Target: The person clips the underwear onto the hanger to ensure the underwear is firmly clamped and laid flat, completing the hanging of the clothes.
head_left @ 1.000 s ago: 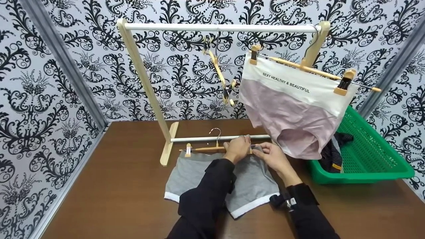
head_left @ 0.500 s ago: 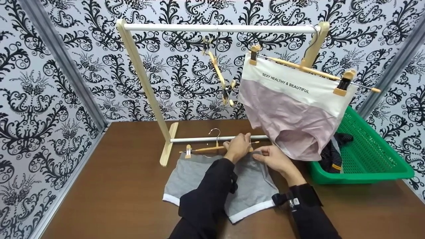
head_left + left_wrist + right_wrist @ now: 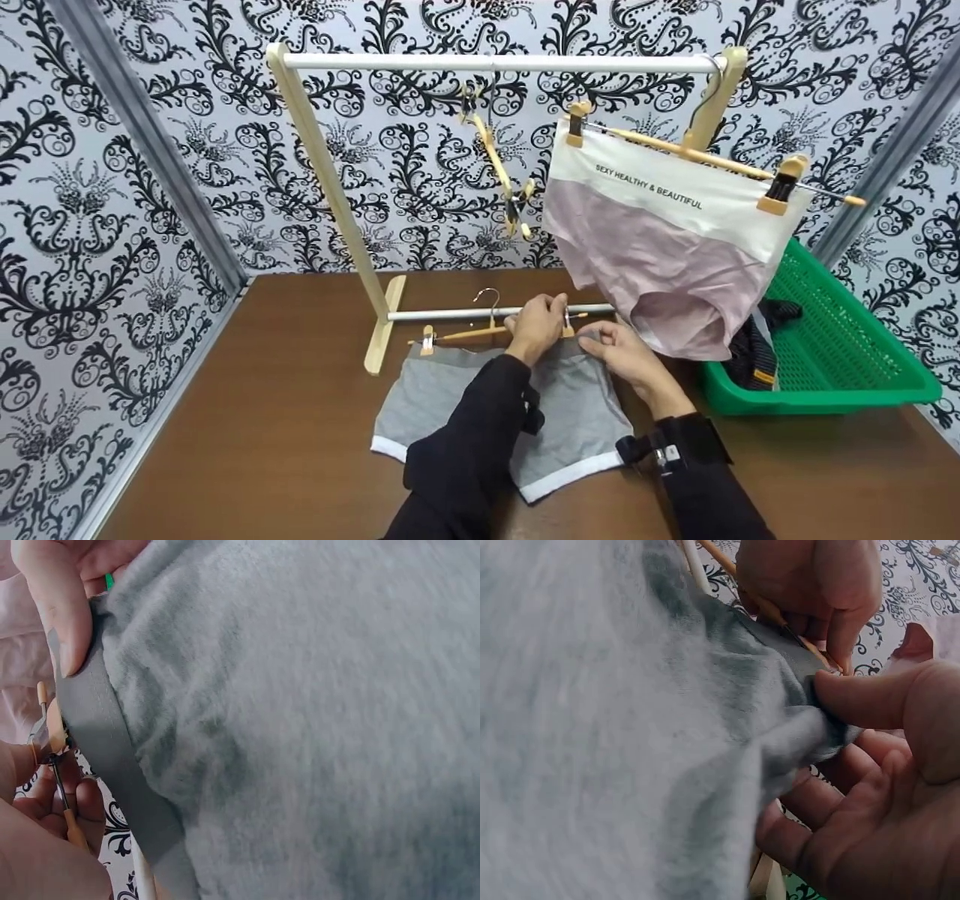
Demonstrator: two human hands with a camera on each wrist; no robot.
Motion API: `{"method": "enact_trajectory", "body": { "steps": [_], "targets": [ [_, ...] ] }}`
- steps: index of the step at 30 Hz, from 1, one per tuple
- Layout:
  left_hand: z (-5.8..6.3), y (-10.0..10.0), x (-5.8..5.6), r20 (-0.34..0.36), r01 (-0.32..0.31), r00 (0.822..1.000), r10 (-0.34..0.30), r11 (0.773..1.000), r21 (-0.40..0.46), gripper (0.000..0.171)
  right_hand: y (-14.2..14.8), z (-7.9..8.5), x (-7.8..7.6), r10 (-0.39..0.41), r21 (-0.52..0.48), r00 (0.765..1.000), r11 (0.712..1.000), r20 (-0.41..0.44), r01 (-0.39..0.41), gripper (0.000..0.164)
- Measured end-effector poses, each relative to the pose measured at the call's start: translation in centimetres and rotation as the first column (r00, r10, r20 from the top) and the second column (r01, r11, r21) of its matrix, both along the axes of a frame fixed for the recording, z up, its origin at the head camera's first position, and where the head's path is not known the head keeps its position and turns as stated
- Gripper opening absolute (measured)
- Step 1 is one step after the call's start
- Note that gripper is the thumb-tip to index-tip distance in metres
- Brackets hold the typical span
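Twice pinching: with left hand (image 3: 538, 330), clip (image 3: 568, 331) of pale wooden hanger (image 3: 472, 334); with right hand (image 3: 626, 356), waistband (image 3: 97, 712) of grey fabric shorts (image 3: 574, 412), running just beside clip, roughly along far edge of brown table (image 3: 322, 300).

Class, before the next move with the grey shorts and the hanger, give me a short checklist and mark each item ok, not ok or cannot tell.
1. Left-hand clip on the waistband: looks ok; it overlaps the band in the head view.
2. Right-hand clip biting the waistband: cannot tell; the clip sits right by the band's edge, but its bite is not clear.
3. Left hand on the right-hand clip: ok, fingers pinching it.
4. Right hand on the grey shorts: ok, pinching the waistband's right end.
5. Cloth smooth at that corner: not ok; it bunches in the right wrist view.
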State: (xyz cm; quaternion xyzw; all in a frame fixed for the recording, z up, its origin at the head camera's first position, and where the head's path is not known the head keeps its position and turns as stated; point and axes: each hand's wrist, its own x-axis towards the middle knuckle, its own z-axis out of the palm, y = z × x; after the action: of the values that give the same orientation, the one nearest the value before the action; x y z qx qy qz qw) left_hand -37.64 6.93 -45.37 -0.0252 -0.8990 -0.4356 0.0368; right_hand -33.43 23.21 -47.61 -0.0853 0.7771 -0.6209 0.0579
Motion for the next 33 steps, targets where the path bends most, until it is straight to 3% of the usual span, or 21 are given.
{"method": "enact_trajectory", "body": {
  "steps": [5,13,21,27,33],
  "targets": [
    [-0.2,0.1,0.0,-0.013,-0.01,1.0,0.01,1.0,0.008,0.037,-0.2,0.0,-0.1,-0.071,0.026,0.997,0.997,0.003,0.071,0.028],
    [-0.1,0.0,0.1,-0.01,-0.015,1.0,0.015,1.0,0.009,0.036,-0.6,0.3,0.0,-0.112,-0.041,0.993,0.993,0.023,0.113,0.026],
    [0.2,-0.1,0.0,0.016,-0.012,1.0,0.011,0.998,0.054,0.036,-0.9,0.1,0.0,-0.067,-0.129,0.995,0.989,0.08,0.077,0.018],
    [0.2,-0.2,0.1,0.004,-0.011,1.0,0.011,0.999,0.032,0.037,-1.0,0.1,0.2,0.057,-0.207,0.986,0.978,0.157,-0.024,0.02],
    [0.2,-0.3,0.3,-0.019,-0.002,1.0,0.002,1.0,0.02,0.036,-1.3,-0.1,0.2,-0.009,-0.256,0.993,0.966,0.121,0.04,0.013]
  ]
}}
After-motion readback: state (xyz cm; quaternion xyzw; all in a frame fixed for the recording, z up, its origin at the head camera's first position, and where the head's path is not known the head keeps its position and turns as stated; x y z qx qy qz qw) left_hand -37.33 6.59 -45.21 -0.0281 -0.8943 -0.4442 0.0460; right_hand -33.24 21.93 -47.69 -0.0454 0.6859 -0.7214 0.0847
